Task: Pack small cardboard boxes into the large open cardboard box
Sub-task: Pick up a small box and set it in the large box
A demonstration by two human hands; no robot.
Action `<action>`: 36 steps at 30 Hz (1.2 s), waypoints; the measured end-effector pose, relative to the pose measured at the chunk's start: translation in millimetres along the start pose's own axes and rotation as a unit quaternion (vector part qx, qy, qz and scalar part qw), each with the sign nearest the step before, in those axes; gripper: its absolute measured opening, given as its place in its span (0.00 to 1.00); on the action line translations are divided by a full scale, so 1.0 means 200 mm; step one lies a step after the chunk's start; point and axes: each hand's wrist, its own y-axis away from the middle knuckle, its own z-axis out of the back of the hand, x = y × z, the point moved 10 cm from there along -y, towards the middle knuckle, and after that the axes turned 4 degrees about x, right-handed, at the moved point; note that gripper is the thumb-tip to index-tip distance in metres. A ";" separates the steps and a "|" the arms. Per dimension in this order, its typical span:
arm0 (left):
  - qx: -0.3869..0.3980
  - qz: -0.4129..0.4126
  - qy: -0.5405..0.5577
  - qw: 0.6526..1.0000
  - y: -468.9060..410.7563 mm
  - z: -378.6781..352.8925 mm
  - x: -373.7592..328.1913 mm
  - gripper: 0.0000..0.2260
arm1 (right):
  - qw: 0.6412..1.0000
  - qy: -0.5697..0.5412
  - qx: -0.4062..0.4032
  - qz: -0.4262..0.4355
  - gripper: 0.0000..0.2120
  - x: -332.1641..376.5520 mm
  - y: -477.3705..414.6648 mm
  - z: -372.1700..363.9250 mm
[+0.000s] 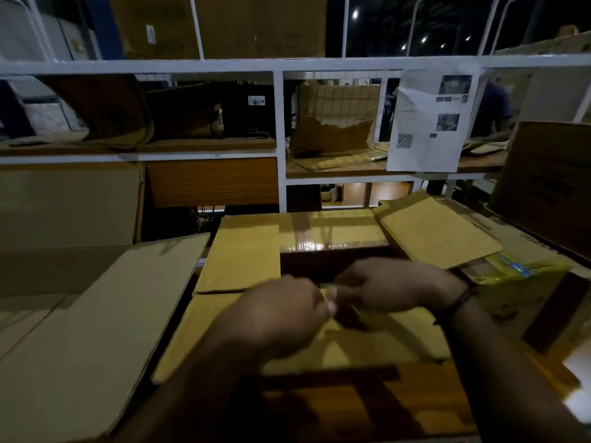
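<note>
**Hands meeting over the carton mouth, packing in progress**

Centre of view: left hand point(281, 311) and right hand point(393, 289), knuckles up, fingers point(331, 298) curled inward and meeting tip to tip. Possibly pinching something small and pale between them. Too blurred to tell what, or whether anything is held at all.

Step in hand, as a guess: fiddling with a small item or a tape end just above the opening, ahead of the next placement.

To do it well:
- Finish the fiddly work clear of the opening, then lower with both hands.
- Set each small box square to the walls and push it snug against the one already in.
- Fill the far row first.
- Keep flaps splayed so no corner catches.

Containers:
- large open cardboard box point(243, 251), taken to be the centre one, flaps folded out left, right and near. Holds a taped small box point(332, 231) at the far side, top glossy with tape. Dark gap in front of it; contents there hidden by the hands.
- second carton point(96, 314) at left, big flap open toward the viewer. Interior not visible.
- yellow printed pack point(518, 270) at right, partly under the right flap point(438, 231).
</note>
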 end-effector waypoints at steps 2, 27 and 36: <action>-0.004 -0.029 -0.083 0.996 -0.06 -0.18 0.01 0.18 | 0.997 0.072 0.006 0.005 0.24 -0.02 -0.11 -0.16; -0.235 -0.039 -0.115 0.964 -0.20 -0.19 0.13 0.25 | 0.949 0.009 -0.312 0.036 0.11 -0.13 -0.27 -0.16; -0.200 0.108 -0.138 0.964 -0.22 -0.12 0.32 0.49 | 0.948 -0.007 -0.318 0.007 0.20 -0.16 -0.29 -0.14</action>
